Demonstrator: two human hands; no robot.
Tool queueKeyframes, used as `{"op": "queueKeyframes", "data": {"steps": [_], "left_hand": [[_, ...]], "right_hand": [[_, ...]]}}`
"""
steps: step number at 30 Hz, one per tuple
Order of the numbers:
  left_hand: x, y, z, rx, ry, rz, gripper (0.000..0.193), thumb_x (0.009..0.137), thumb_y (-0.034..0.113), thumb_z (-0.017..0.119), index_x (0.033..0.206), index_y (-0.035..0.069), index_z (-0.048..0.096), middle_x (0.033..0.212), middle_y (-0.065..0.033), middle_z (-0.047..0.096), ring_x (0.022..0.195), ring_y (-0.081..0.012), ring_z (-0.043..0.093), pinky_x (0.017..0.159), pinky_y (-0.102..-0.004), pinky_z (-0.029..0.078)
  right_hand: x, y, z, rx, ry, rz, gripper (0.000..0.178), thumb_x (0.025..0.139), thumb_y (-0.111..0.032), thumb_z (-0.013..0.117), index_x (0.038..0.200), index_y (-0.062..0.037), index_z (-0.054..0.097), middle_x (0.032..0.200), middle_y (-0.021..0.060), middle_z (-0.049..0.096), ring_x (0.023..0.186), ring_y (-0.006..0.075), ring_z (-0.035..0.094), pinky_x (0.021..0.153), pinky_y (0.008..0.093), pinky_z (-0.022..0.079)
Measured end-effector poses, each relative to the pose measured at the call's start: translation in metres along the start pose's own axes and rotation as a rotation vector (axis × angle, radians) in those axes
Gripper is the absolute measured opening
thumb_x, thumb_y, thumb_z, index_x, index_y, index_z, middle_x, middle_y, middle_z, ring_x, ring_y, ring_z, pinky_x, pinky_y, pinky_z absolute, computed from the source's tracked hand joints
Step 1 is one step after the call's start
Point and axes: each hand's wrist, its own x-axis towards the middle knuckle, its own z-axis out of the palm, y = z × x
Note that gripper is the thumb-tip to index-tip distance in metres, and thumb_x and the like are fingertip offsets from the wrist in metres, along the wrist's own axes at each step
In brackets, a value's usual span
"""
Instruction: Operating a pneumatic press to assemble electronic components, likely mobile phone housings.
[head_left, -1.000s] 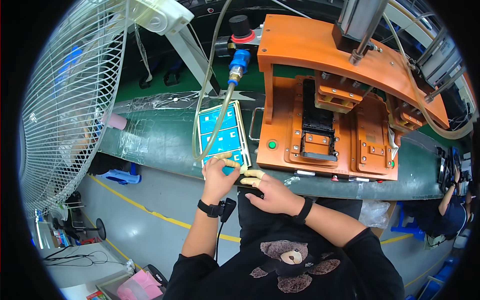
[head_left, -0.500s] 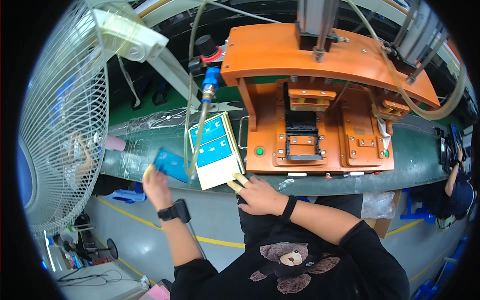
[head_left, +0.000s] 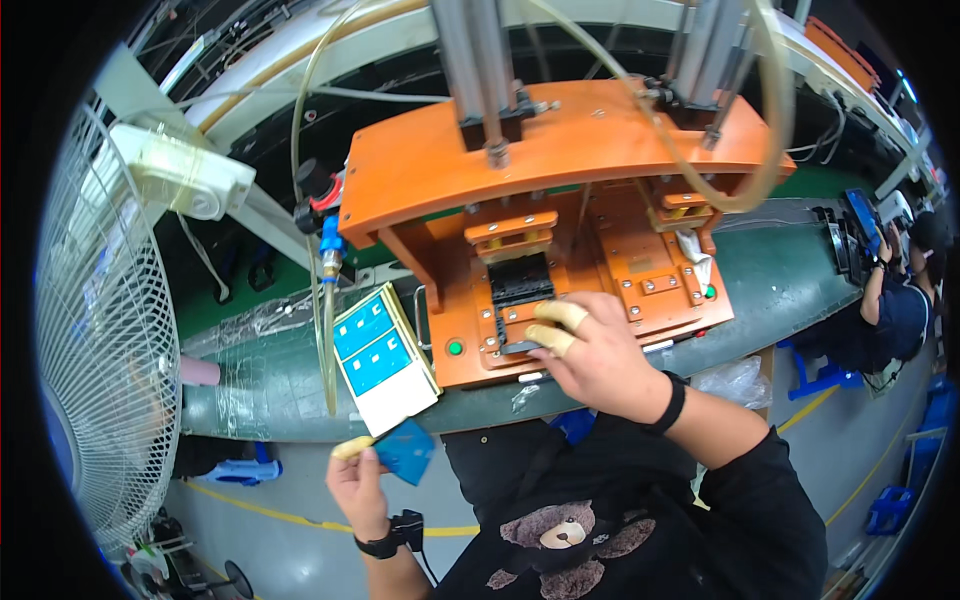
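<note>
My left hand [head_left: 360, 485], low and in front of the bench, pinches a thin blue sheet [head_left: 405, 452] by its edge; finger covers show on its fingertips. Over the front of the orange press [head_left: 470, 360], my right hand [head_left: 605, 350] has its covered fingers closed at the near end of a black frame [head_left: 501, 325]. The hand hides part of that frame. Left of the press lies a cream-coloured board [head_left: 395, 405] with two blue patterned panels [head_left: 375, 355] on its upper part and a pale bare lower part.
A large white fan [head_left: 110, 330] stands at the left. Beside the press hang a hose [head_left: 328, 345] and a blue fitting [head_left: 331, 236]. Cylinders [head_left: 480, 75] rise above the press. Another person [head_left: 895, 310] sits far right. A plastic bag [head_left: 735, 385] is below the bench edge.
My right hand has left the board and reached up to the black frame in the press. My left hand has drawn the blue sheet off the bench, toward me. The view has shifted.
</note>
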Motion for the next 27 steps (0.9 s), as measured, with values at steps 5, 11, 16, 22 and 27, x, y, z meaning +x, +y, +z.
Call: {"op": "queueKeyframes", "data": {"steps": [5, 11, 16, 22, 27], "left_hand": [[0.022, 0.009, 0.079, -0.19, -0.343, -0.066, 0.009, 0.095, 0.0, 0.059, 0.104, -0.002, 0.059, 0.093, -0.0063, 0.066, 0.077, -0.0096, 0.063, 0.069, -0.0249, 0.055], [0.062, 0.032, 0.127, -0.105, -0.487, -0.023, 0.011, 0.093, 0.001, 0.063, 0.103, -0.001, 0.06, 0.098, -0.0067, 0.066, 0.082, -0.0098, 0.063, 0.075, -0.024, 0.053], [0.106, 0.048, 0.174, 0.046, -0.55, 0.125, 0.02, 0.093, 0.003, 0.063, 0.112, -0.001, 0.062, 0.109, -0.0067, 0.067, 0.101, -0.0121, 0.061, 0.088, -0.0258, 0.047], [0.147, 0.044, 0.21, 0.142, -0.545, 0.13, 0.024, 0.093, 0.006, 0.064, 0.115, -0.002, 0.061, 0.108, -0.0056, 0.066, 0.099, -0.0131, 0.06, 0.087, -0.027, 0.047], [0.176, 0.039, 0.221, 0.904, -0.613, 0.345, 0.036, 0.091, 0.017, 0.067, 0.126, 0.009, 0.062, 0.125, -0.0112, 0.063, 0.116, -0.0239, 0.058, 0.101, -0.0373, 0.044]], "right_hand": [[0.012, 0.012, -0.017, 0.028, 0.156, -0.141, 0.028, 0.073, -0.01, 0.076, 0.101, -0.0078, 0.072, 0.1, 0.004, 0.068, 0.093, 0.0238, 0.063, 0.077, 0.0365, 0.048], [-0.028, 0.03, -0.127, 0.422, 0.353, 0.14, 0.023, 0.081, -0.001, 0.074, 0.103, -0.0015, 0.073, 0.089, 0.011, 0.073, 0.075, 0.0215, 0.07, 0.069, 0.0306, 0.054], [-0.153, 0.085, -0.172, 1.029, 1.021, 0.67, 0.022, 0.098, -0.019, 0.06, 0.108, 0.0009, 0.065, 0.092, 0.0088, 0.071, 0.075, 0.0145, 0.067, 0.068, 0.0282, 0.054], [-0.265, 0.206, -0.146, 1.34, 1.552, 0.945, 0.018, 0.1, -0.022, 0.058, 0.112, -0.0095, 0.065, 0.102, -0.0007, 0.07, 0.092, 0.0158, 0.066, 0.07, 0.0244, 0.053], [-0.258, 0.316, -0.085, 1.404, 1.577, 1.064, 0.02, 0.101, -0.022, 0.057, 0.111, -0.0053, 0.06, 0.101, 0.0077, 0.065, 0.093, 0.0176, 0.064, 0.068, 0.0245, 0.051]]}}
